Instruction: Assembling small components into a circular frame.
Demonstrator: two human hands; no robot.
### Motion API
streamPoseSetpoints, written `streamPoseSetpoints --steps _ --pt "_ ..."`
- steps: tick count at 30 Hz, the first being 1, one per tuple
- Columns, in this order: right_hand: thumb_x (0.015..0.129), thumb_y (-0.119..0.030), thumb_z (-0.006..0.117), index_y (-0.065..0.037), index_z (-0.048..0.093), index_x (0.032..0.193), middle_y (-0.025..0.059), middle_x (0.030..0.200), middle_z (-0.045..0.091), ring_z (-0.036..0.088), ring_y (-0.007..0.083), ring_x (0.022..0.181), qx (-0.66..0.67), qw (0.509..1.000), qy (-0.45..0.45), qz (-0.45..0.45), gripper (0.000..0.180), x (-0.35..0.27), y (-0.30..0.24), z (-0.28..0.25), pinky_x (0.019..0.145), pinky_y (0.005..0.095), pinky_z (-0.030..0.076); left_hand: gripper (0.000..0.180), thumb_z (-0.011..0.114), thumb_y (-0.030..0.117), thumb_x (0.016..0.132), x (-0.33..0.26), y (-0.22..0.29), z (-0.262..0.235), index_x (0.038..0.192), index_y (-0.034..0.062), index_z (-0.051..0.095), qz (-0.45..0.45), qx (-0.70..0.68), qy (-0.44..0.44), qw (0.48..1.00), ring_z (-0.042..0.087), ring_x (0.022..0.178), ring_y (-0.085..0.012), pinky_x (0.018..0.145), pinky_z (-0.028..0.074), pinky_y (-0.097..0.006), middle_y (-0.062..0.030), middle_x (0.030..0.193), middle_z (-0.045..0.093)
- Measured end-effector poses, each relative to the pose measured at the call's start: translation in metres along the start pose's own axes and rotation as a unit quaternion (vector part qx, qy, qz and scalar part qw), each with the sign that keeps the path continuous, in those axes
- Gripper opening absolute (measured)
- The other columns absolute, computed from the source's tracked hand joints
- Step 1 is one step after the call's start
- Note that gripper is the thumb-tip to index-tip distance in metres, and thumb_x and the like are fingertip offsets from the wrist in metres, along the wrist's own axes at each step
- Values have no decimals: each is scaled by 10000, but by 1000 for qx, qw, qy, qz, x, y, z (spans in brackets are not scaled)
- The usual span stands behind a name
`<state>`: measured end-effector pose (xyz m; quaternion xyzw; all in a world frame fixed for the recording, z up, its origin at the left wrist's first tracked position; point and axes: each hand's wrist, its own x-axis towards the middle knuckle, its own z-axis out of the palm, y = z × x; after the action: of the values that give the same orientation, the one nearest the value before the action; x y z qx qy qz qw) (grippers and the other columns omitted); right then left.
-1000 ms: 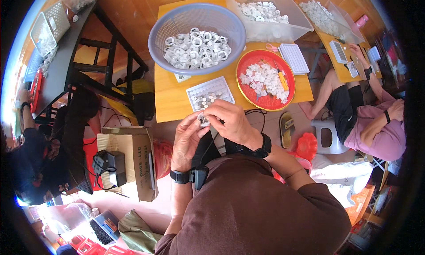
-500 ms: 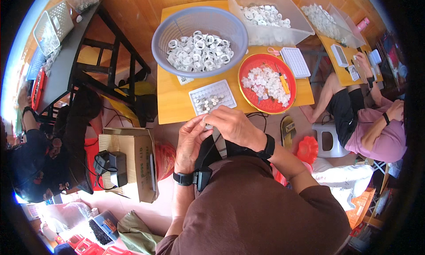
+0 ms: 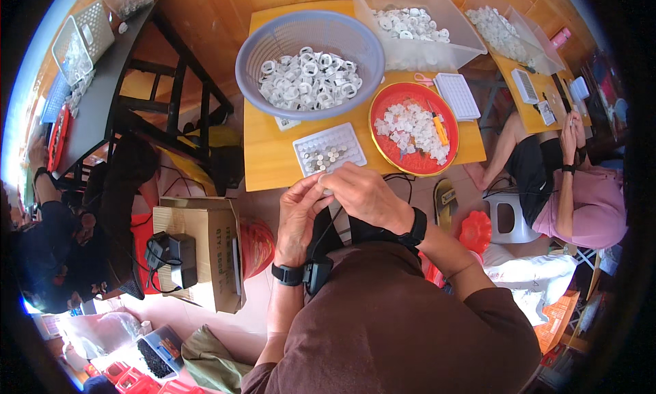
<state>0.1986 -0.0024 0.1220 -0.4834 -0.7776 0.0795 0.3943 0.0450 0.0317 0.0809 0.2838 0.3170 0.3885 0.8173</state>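
Observation:
My left hand point(image 3: 298, 213) and my right hand point(image 3: 369, 197) meet just off the table's near edge, fingertips pinched together. Between them is a small whitish-grey piece point(image 3: 326, 191), mostly covered by the fingers, so its exact kind does not show. Just beyond the fingertips lies a white compartment tray point(image 3: 344, 133), with small round silvery and white discs point(image 3: 321, 163) in its nearer part. A blue-grey colander point(image 3: 247, 79) holds many white ring-shaped plastic parts point(image 3: 307, 83). On the right, a red round tray point(image 3: 393, 158) carries small translucent white pieces point(image 3: 408, 127) and an orange-handled tool point(image 3: 440, 130).
Pink scissors point(image 3: 424, 78) and a white gridded tray point(image 3: 456, 97) lie beyond the red tray. A clear bin point(image 3: 465, 49) of white parts stands at the back. Left of me is a cardboard box point(image 3: 222, 257). People sit at both sides, one in a pink shirt point(image 3: 591, 209).
My hands stay together, fingers shifted slightly, and the small piece is now more covered. The person on the right has brought both hands together near the table.

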Motion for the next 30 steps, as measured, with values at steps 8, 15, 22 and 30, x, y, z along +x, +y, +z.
streamPoseSetpoints --steps 8,15,22,30 --pt "695 24 575 -20 529 808 103 697 529 545 287 672 93 994 19 57 130 1 8 7 589 385 448 219 601 53 841 -1 0 -3 1050 -11 603 1 22 2 1000 627 834 -136 731 552 -259 -95 981 633" --pt "728 -3 598 -2 579 758 113 676 515 538 288 637 188 974 6 122 37 -4 16 1 582 359 427 234 594 61 847 -3 -1 -1 1072 -4 598 -3 16 -13 1000 629 848 -148 737 553 -269 -98 1010 628" --pt "753 -8 594 -1 602 817 114 746 516 539 273 680 203 967 19 155 65 -14 12 6 612 343 428 235 581 55 855 -3 -4 -2 1081 -3 594 -1 18 -16 1000 627 870 -156 746 553 -275 -109 1044 617" --pt "765 6 612 16 590 808 41 778 524 547 110 719 328 912 46 243 49 -20 13 2 642 240 453 240 554 77 874 -5 -4 8 1096 -11 577 8 38 -31 999 635 853 -176 745 557 -283 -115 1005 623"
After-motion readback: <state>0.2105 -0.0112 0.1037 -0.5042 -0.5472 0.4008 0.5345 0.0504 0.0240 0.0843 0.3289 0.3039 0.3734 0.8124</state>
